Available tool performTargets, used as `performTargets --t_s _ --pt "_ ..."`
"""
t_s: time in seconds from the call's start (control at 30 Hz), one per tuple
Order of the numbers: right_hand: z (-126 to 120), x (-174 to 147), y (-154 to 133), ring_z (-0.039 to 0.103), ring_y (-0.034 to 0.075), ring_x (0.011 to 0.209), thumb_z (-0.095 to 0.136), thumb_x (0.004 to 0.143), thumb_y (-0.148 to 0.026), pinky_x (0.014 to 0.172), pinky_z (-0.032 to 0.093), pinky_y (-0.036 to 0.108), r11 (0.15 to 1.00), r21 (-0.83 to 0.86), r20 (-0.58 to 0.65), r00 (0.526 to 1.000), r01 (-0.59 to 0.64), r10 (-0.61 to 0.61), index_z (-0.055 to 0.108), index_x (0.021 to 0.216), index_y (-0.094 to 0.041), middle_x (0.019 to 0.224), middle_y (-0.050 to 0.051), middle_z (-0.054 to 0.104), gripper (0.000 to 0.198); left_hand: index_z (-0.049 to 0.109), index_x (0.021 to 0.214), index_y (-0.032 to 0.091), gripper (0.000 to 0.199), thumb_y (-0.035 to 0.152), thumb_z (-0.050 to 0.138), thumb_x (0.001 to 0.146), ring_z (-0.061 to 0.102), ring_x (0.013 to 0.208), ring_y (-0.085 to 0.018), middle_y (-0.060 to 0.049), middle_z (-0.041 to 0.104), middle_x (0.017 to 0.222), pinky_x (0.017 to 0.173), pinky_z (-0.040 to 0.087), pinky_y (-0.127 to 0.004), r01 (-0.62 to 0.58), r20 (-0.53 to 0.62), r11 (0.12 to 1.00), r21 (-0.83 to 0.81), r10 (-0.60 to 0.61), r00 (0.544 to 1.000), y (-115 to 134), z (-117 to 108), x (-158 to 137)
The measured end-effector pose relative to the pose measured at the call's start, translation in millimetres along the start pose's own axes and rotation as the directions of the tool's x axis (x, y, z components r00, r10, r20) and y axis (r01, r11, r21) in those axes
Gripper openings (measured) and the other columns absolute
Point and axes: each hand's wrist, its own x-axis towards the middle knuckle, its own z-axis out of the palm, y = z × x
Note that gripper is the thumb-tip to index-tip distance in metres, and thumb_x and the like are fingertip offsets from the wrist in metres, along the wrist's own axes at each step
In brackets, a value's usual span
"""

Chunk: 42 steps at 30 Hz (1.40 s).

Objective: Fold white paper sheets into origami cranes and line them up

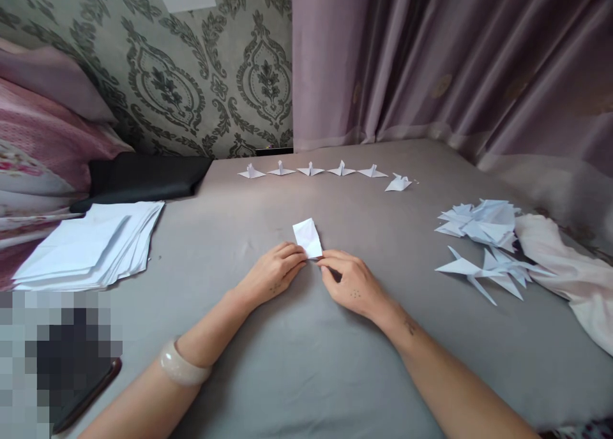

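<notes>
A small folded piece of white paper (308,237) lies in the middle of the grey cloth surface, its near edge between my hands. My left hand (274,272) pinches its lower left corner, fingers together. From the other side, my right hand (353,281) grips the lower right corner between thumb and fingers. The paper's near edge is partly hidden by the fingertips. Beyond it, a row of several folded paper cranes (310,169) stands along the far edge, with one more crane (398,182) a little nearer at the row's right end.
At the left lies a stack of white paper sheets (90,244), with a black folded item (143,177) behind it. Several flat folded paper pieces (483,225) are heaped at the right beside a pale cloth (550,241). A dark, partly blurred object (89,397) sits front left.
</notes>
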Motion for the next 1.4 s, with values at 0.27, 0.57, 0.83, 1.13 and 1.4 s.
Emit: performTargets --t_s 0.27,0.57,0.83,1.13,1.4 --pt "4.9 9.8 5.7 0.066 0.014 0.075 0.055 0.083 -0.027 0.069 0.051 0.025 0.926 0.251 -0.125 0.939 -0.283 0.320 0.061 0.095 -0.021 0.083 0.002 0.070 0.015 0.057 0.126 0.024 0.035 0.023 0.040 0.095 0.051 0.103 -0.023 -0.012 0.056 0.113 0.090 0.046 -0.039 -0.038 0.143 0.991 0.132 0.019 0.990 0.5 -4.2 -2.7" --pt "17.3 15.7 10.9 0.060 0.012 0.067 0.057 0.082 -0.023 0.066 0.049 0.026 0.951 0.093 -0.105 0.947 -0.294 0.303 0.058 0.107 -0.022 0.084 0.000 0.066 0.025 0.058 0.118 0.024 0.028 0.025 0.045 0.093 0.054 0.097 -0.020 -0.009 0.057 0.108 0.087 0.046 -0.034 0.011 0.067 0.999 0.047 -0.014 0.998 -4.9 -2.8 1.1" --pt "6.2 8.8 -2.7 0.054 0.018 0.085 0.041 0.092 -0.009 0.077 0.041 0.031 0.845 -0.477 -0.122 0.934 0.242 -0.336 0.063 0.105 -0.019 0.095 0.007 0.066 0.027 0.046 0.124 0.020 0.041 0.024 0.059 0.085 0.045 0.115 -0.027 -0.013 0.051 0.122 0.096 0.036 -0.042 0.166 -0.434 0.932 0.321 -0.011 0.901 -1.4 -14.9 -9.0" --pt "2.0 -7.2 -1.5 0.053 0.017 0.085 0.045 0.093 -0.019 0.074 0.043 0.029 0.917 -0.386 0.058 0.995 0.101 -0.085 0.065 0.094 -0.021 0.094 0.005 0.061 0.019 0.062 0.088 0.019 0.014 0.025 0.049 0.091 0.054 0.093 -0.020 -0.005 0.067 0.093 0.087 0.030 -0.041 -0.092 0.004 0.943 0.319 0.096 0.995 10.4 -16.6 -14.2" --pt "6.4 -0.3 -0.4 0.059 0.015 0.084 0.052 0.090 -0.024 0.073 0.046 0.025 0.976 -0.187 -0.010 0.994 -0.110 0.110 0.064 0.085 -0.021 0.091 0.003 0.061 0.013 0.062 0.072 0.019 0.023 0.027 0.049 0.090 0.058 0.080 -0.017 -0.003 0.068 0.082 0.081 0.032 -0.038 0.147 -0.071 0.975 0.166 -0.137 0.988 19.6 -10.1 -8.7"
